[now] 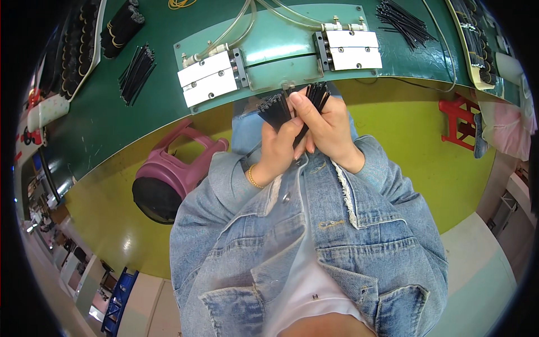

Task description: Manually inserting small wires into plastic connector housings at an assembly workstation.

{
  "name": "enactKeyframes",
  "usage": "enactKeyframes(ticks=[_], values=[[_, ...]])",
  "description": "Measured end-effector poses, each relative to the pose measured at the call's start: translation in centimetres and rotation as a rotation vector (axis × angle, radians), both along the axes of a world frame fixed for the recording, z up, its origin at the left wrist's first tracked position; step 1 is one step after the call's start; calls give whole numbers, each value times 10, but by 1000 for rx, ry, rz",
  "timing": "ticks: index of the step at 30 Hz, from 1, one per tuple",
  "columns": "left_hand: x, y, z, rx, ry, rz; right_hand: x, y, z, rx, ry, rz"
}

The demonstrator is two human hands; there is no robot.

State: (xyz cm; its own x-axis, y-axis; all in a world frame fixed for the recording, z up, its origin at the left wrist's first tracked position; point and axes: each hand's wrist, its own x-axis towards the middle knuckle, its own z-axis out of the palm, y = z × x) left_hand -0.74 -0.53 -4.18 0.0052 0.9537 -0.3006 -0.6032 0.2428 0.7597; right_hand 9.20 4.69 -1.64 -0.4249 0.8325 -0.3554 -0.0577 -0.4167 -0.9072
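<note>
A bundle of thin black plastic sticks [292, 109] is held between both hands just below the near edge of the green counter [112, 118], in front of the chest of a faded blue denim jacket [314, 236]. The left hand [276, 151] is closed around the lower part of the bundle, thumb across the front. The right hand [325, 126] is closed on the upper part, its fingertips [296, 101] pinching at the sticks where they fan out. Both grips are judged firm at the base but loose at the top — the sticks splay into two tufts there.

Risks noted:
- Single sticks may slip from the fanned upper end, since only the lower end is clamped; anything dropped would fall to the yellow-green floor [426, 163], or onto the lap, not the counter.
- The bundle is held just beside the two white block fixtures with clear tubing [209, 78] [352, 49] on the raised green plate [281, 53]; stick tips could catch on the plate edge if lifted carelessly.
- Loose heaps of like black sticks [136, 73] [404, 21] lie well apart to left and right on the counter; counted and uncounted stock could be mixed.
- A pink plastic stool [179, 163] stands near the left knee — a possible snag when reaching down.

Whether the sticks are tied by a band cannot be told.
</note>
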Motion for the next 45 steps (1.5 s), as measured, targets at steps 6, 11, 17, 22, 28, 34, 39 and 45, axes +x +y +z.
enactKeyframes(ticks=[6, 11, 17, 22, 28, 34, 39, 45], values=[[0, 1, -3, 6, 40, 23, -1, 2, -1, -11, 11, 9], [-1, 0, -4, 3, 32, 11, -2, 3, -2, -20, 9, 15], [-1, 1, 0, 1, 26, 6, -1, 2, -3, -34, 32, 18], [-3, -2, -4, 0, 17, -20, 1, 1, -3, -19, 65, 8], [-3, 1, 1, -17, 14, -62, 2, -1, 3, -29, 28, 14], [0, 0, -1, -13, 1, -17, 1, 0, 1, -5, 20, -6], [0, 1, 0, -25, 5, -6, 1, 1, -4, 39, 21, -2], [-2, 1, -4, -9, -53, -8, -1, 3, -2, 9, 18, 7]])
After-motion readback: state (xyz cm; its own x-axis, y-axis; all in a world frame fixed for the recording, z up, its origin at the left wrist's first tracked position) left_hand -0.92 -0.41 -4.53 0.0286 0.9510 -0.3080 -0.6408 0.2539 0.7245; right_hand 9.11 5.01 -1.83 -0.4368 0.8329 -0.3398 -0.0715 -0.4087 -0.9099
